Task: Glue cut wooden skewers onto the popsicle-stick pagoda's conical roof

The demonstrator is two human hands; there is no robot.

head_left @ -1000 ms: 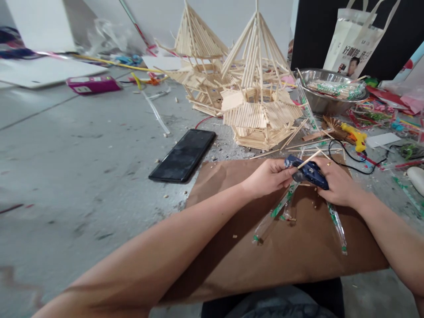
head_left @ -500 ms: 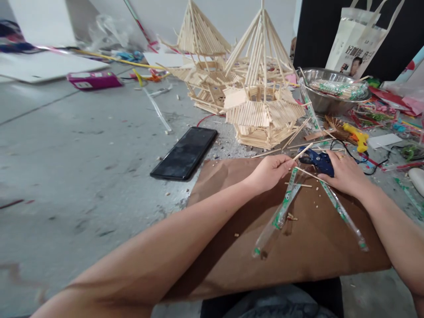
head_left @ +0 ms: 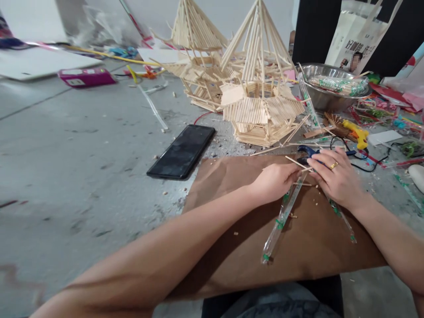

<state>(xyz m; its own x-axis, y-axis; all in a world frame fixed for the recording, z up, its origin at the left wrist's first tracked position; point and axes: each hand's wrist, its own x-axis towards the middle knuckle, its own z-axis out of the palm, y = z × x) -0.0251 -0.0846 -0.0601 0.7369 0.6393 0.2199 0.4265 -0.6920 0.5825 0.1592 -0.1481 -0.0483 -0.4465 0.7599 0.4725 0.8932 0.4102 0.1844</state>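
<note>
Grey concrete floor spreads around us, with one sheet of brown paper laid at six o'clock. Over it our left hand pinches one thin wooden stick, fingers closed narrowly on it. Our right hand, at three o'clock of the left and nearly touching it, lies flat with fingers spread over the blue cutters, which show only at its far edge; whether it grips them we cannot tell. Two clear wrappers with green print lie on the paper under the hands. At twelve o'clock stand two stick pagodas. One black phone lies at ten o'clock, one steel bowl at one o'clock, one yellow glue gun at two.
</note>
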